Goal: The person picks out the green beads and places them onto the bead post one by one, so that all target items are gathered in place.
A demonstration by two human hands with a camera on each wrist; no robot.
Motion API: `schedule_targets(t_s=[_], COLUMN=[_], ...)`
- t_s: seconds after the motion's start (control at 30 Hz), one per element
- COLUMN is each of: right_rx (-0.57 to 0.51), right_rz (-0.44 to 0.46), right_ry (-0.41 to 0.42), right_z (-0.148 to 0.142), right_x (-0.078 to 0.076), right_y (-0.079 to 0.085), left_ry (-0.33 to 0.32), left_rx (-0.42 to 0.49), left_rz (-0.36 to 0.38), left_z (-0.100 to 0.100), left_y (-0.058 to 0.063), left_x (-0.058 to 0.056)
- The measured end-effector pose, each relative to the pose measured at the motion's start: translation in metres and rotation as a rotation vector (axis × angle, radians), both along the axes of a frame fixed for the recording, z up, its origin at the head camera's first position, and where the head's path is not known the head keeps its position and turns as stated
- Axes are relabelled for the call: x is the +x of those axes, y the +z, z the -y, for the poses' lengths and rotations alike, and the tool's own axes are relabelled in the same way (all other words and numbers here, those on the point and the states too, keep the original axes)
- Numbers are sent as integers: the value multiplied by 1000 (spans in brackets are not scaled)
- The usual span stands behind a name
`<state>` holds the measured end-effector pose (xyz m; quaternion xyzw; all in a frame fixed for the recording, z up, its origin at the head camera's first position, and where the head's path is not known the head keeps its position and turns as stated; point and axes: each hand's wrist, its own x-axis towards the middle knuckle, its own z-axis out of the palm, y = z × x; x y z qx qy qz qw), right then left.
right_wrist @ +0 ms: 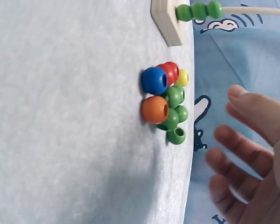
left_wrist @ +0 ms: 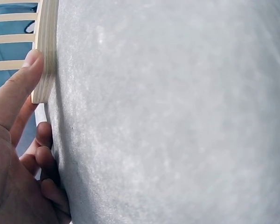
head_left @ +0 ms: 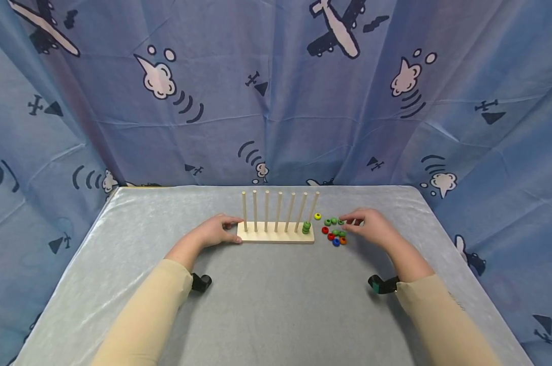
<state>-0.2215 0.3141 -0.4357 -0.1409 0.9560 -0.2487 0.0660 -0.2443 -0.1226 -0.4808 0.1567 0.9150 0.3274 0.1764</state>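
Observation:
A pale wooden peg board (head_left: 276, 238) with a row of upright rods stands at the table's far middle. My left hand (head_left: 215, 231) grips its left end; the left wrist view shows the thumb on the front of the base (left_wrist: 47, 42) and a finger behind. Three green beads (right_wrist: 199, 10) are stacked on the rightmost rod. My right hand (head_left: 369, 227) hovers beside the loose beads, fingers apart and nothing between them in the right wrist view. Closest to its fingertips is a green bead (right_wrist: 176, 136).
Right of the board lie several more green beads, red beads (head_left: 325, 230), a blue bead (head_left: 336, 242), an orange bead (head_left: 343, 241) and a yellow bead (head_left: 317, 216). A grey cloth covers the table (head_left: 276, 305). Behind hangs a blue printed curtain (head_left: 267, 101).

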Motion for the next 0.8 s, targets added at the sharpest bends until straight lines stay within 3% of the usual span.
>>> schedule_targets(t_s=[0.2, 0.4, 0.8], right_rx=[32, 61, 85], right_rz=[91, 167, 195], right_ry=[30, -7, 0], right_z=[-3, -4, -3], right_x=[-4, -8, -14], right_y=[-8, -14, -22], left_ry=[1, 4, 7], left_rx=[-6, -16, -15], left_rz=[17, 21, 25], left_z=[1, 1, 1], left_y=[-1, -2, -3], left_x=[-2, -3, -3])
